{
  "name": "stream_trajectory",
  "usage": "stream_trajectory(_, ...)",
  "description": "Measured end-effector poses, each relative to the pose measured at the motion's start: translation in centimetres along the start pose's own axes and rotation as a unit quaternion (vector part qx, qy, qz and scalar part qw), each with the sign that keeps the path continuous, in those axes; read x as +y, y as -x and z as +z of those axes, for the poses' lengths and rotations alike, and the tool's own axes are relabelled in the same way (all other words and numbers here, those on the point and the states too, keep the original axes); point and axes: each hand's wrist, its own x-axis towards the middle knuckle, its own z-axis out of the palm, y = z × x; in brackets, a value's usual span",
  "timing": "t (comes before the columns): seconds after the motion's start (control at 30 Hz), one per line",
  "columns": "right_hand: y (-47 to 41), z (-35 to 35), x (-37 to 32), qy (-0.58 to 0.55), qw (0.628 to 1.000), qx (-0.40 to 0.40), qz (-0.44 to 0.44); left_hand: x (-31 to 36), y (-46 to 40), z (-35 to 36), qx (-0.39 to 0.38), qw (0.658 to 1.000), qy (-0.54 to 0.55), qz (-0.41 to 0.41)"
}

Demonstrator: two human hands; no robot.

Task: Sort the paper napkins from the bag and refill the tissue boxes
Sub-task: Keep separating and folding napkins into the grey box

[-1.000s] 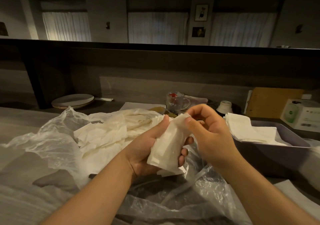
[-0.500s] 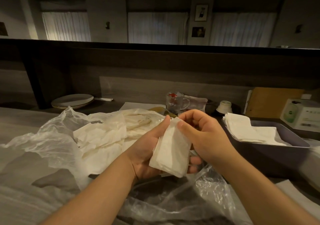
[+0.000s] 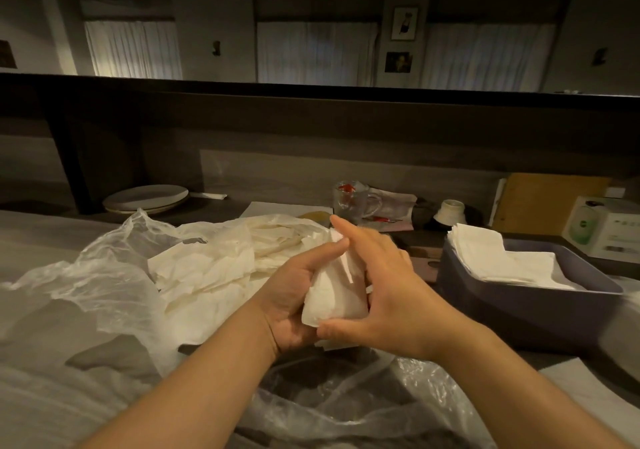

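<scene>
Head view: a small stack of folded napkins (image 3: 334, 296) is held upright between both hands, above the crumpled plastic bag (image 3: 104, 286) spread across the counter (image 3: 588, 383). The stack is cupped by the left hand (image 3: 298, 296), its fingers curled round the back and the thumb laid along the near face. The right hand (image 3: 388, 293) is pressed flat against the stack's right side, fingers straight and pointing away, thumb tucked under the bottom edge. Loose, rumpled napkins (image 3: 221, 268) are seen lying in the open bag just behind the hands. To the right, a grey tissue box (image 3: 519, 306) is already filled with flat napkins. A glass mug (image 3: 353, 201) and stacked plates (image 3: 147, 197) are seen further back.
</scene>
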Motion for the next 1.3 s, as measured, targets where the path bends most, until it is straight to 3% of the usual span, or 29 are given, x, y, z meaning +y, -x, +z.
stream_trajectory(0.13,-0.1,0.1,0.5,-0.026,1.0,0.015,-0.005,0.4,0.2,0.2,0.02,0.999,-0.003,-0.026)
stream_trajectory(0.27,-0.7,0.3,0.8,-0.185,0.97,0.154,0.028,1.6,-0.2,-1.1,0.04,0.995,0.094,0.003)
stream_trajectory(0.33,-1.0,0.3,1.2,-0.18,0.966,0.174,0.068,2.2,-0.2,-1.9,0.05,0.987,0.15,0.023)
stream_trajectory(0.43,-0.9,0.3,1.6,0.005,0.997,0.03,0.065,2.5,-0.4,-2.7,0.069,0.979,0.185,0.048)
stream_trajectory(0.5,-0.7,0.6,1.8,0.096,0.992,-0.069,0.032,2.4,-0.7,-3.0,0.075,0.978,0.189,0.051)
stream_trajectory(0.57,-0.8,0.9,2.0,0.121,0.985,-0.117,0.028,2.3,-0.9,-3.0,0.077,0.979,0.185,0.048)
stream_trajectory(0.7,-1.1,0.9,2.4,0.136,0.978,-0.151,0.043,2.1,-0.9,-2.9,0.089,0.979,0.18,0.045)
stream_trajectory(0.83,-1.1,1.4,2.8,0.153,0.98,-0.123,0.04,1.9,-0.8,-2.7,0.098,0.979,0.175,0.045)
stream_trajectory(0.97,-0.9,1.5,3.1,0.087,0.994,-0.064,0.024,1.9,-0.6,-2.4,0.089,0.98,0.174,0.036)
stream_trajectory(1.03,-0.5,0.8,3.0,-0.012,0.998,-0.024,0.058,1.9,-0.6,-2.4,0.073,0.983,0.163,0.03)
stream_trajectory(1.17,0.3,-1.0,1.6,-0.289,0.955,0.015,0.064,1.9,-0.5,-2.2,0.056,0.994,0.09,0.031)
stream_trajectory(1.3,-0.1,-1.4,0.8,-0.344,0.934,0.077,0.055,1.4,0.0,-1.4,0.085,0.995,-0.055,0.007)
